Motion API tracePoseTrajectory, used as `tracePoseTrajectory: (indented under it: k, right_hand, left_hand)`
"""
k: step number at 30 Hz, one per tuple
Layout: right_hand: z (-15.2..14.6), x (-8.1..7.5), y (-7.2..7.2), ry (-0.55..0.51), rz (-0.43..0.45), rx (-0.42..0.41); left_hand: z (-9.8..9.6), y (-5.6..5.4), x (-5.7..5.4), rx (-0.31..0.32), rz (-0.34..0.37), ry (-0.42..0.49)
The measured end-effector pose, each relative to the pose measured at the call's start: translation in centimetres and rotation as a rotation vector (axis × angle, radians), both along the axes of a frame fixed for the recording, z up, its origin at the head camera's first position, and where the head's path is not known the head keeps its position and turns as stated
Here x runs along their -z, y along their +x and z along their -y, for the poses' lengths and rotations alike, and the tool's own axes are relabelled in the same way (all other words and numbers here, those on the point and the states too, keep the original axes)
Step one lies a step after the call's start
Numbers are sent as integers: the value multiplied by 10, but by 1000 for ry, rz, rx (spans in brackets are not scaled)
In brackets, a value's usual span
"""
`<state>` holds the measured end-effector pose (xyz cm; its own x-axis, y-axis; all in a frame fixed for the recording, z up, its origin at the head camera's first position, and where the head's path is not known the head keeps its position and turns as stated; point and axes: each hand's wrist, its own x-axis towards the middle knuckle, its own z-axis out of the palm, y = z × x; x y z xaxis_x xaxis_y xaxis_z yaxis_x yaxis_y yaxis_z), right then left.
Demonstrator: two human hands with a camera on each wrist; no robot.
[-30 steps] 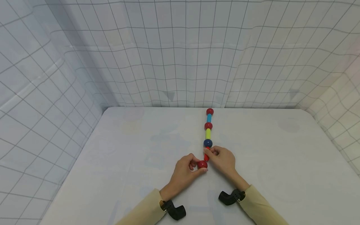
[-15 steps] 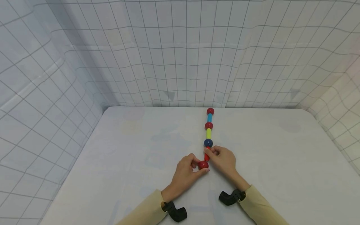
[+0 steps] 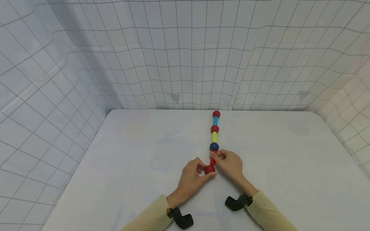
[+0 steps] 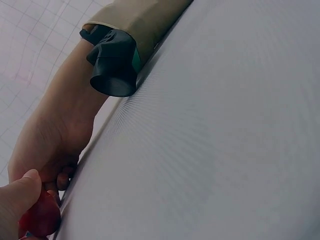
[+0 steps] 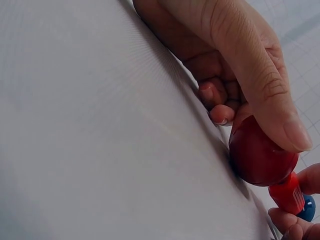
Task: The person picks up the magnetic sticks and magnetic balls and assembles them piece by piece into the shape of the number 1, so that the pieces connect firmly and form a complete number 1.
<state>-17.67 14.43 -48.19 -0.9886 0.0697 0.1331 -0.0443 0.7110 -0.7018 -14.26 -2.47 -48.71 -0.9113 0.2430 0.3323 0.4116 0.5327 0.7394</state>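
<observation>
My left hand (image 3: 190, 179) pinches a dark red ball (image 3: 209, 169) between thumb and fingers at the near end of a line of pieces. Just beyond it, my right hand (image 3: 230, 163) pinches a bright red rod (image 3: 213, 159). In the right wrist view the red ball (image 5: 262, 152) sits against the end of the red rod (image 5: 287, 194); whether they are joined I cannot tell. Past the rod come a dark blue ball (image 3: 214, 147), a yellow-green rod (image 3: 214, 137), a red ball (image 3: 215, 129), a light blue rod (image 3: 215, 121) and a far red ball (image 3: 216, 114).
Everything lies on a white tabletop (image 3: 138, 144). A grid-patterned white curtain (image 3: 185, 57) hangs behind the table and along both sides. Black wrist-worn devices (image 3: 183, 220) sit on both wrists, over the cuffs of beige sleeves (image 3: 268, 210).
My left hand has shifted slightly to the right with the red ball, bringing it more in line with the red rod. The right hand has stayed nearly still.
</observation>
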Motion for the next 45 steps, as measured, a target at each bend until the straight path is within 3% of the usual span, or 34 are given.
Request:
tracePoseTrajectory:
  k: [34,45]
  right_hand:
    - [5,2,1,27,-89,37]
    - [5,0,3,31,-102,28]
  left_hand:
    - [-5,-1,3,-11,-39,6]
    - [-7,-1,3,-11,-23,11]
